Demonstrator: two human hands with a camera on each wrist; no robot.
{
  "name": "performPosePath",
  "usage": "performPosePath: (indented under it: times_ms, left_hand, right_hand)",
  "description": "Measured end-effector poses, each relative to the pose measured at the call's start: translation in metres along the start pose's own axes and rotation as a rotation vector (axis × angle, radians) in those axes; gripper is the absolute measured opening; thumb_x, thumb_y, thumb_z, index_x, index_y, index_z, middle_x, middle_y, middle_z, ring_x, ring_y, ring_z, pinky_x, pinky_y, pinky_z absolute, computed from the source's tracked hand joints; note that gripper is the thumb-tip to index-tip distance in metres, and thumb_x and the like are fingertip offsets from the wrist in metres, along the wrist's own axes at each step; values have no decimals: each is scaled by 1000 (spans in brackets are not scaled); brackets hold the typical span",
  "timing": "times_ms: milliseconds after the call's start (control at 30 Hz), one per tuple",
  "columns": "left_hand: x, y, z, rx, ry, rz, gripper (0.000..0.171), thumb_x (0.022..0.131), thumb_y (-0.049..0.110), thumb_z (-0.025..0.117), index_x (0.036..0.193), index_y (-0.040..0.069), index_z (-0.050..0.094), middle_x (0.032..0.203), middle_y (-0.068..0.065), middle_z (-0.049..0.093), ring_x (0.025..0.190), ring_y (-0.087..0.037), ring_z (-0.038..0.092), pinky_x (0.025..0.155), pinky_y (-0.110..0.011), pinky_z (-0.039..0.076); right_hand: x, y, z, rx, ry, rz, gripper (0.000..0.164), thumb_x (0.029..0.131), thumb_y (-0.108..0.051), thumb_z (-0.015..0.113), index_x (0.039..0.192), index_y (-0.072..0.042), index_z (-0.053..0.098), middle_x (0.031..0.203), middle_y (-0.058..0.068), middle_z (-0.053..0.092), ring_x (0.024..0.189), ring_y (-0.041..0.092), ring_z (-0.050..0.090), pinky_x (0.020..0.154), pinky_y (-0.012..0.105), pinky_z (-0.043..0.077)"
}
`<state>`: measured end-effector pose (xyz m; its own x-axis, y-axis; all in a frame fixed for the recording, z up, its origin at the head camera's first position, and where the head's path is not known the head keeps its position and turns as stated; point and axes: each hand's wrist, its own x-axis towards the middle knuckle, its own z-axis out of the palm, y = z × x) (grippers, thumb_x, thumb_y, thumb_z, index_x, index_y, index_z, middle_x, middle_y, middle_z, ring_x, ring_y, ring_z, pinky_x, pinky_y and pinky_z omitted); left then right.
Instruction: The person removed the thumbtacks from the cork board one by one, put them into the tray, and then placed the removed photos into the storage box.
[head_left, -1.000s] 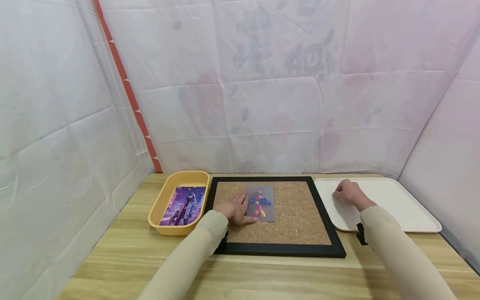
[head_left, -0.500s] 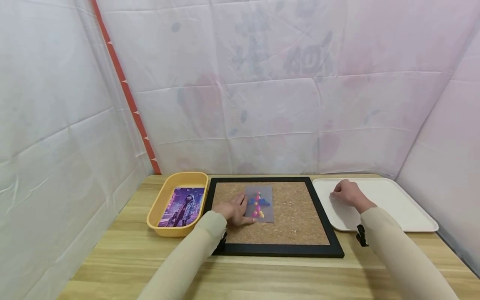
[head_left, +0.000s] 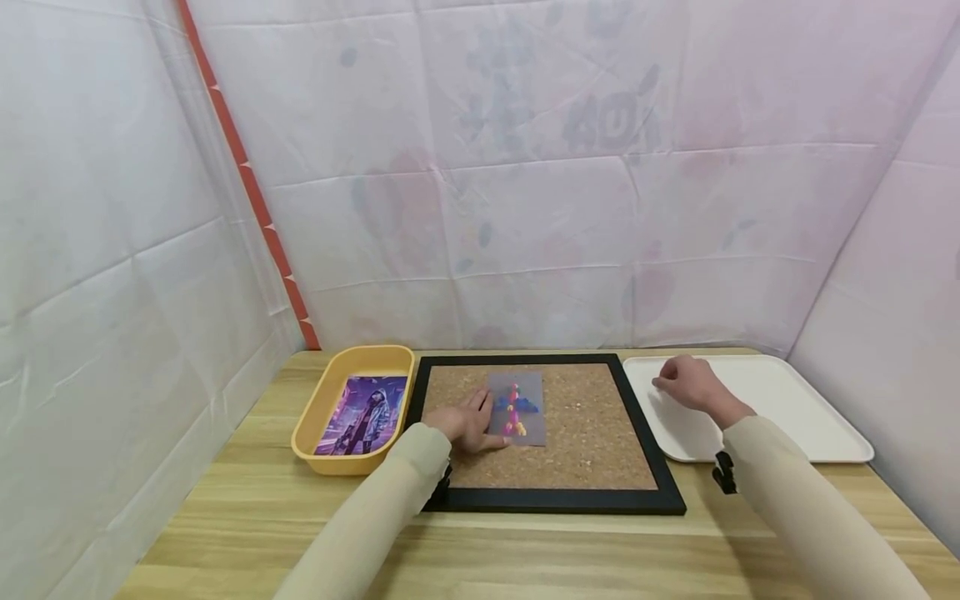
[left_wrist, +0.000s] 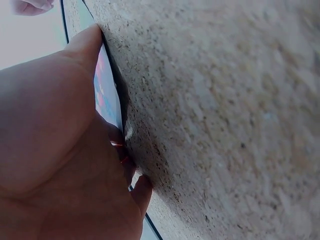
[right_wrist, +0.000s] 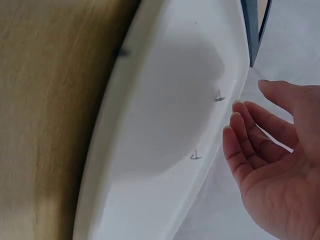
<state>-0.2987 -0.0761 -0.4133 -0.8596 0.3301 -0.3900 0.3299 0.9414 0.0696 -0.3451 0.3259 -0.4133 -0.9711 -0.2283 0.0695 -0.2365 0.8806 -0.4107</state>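
Observation:
My left hand (head_left: 467, 423) presses with spread, straight fingers on the left part of a grey picture card (head_left: 531, 385). The card, printed with a pink, blue and yellow figure, lies on a cork board (head_left: 596, 433) with a black frame. In the left wrist view, the thumb and fingers rest along the card's edge. Over the white tray (head_left: 780, 408) hovers my right hand (head_left: 692, 385), its fingers loosely bent and apart from the thumb, nothing visible between them. Small thumbtacks lie in the tray, one tack (right_wrist: 220, 97) near the fingertips and another tack (right_wrist: 195, 156) beside it.
At the left of the board stands a yellow bin (head_left: 303, 442) holding a purple picture card (head_left: 367, 415) of a hooded figure. The wooden table (head_left: 525, 554) runs along the front. White sheeting (head_left: 525, 208) hangs behind and at both sides.
My right hand has shifted slightly left over the tray, with its fingers loosening a little. The left hand stays on the card. The head view has drifted slightly.

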Motion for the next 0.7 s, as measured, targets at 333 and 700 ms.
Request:
performPosePath:
  times_ms: [333, 700]
  left_hand:
    - [1, -2, 2, -13, 0, -7, 96, 98, 69, 49, 165, 8, 16, 173, -7, 9, 159, -24, 9, 126, -40, 18]
    - [0, -1, 1, -15, -2, -4, 96, 98, 70, 47, 165, 9, 15, 173, -7, 8, 159, -23, 8, 126, -40, 19]
  right_hand:
    - [1, -29, 4, 82, 51, -49, 33, 100, -17, 64, 111, 13, 66, 102, 27, 68, 95, 41, 66, 74, 50, 56]
    - [10, -83, 22, 264, -1, -73, 42, 102, -19, 61, 127, 15, 59, 118, 29, 66, 111, 44, 63, 85, 51, 56]
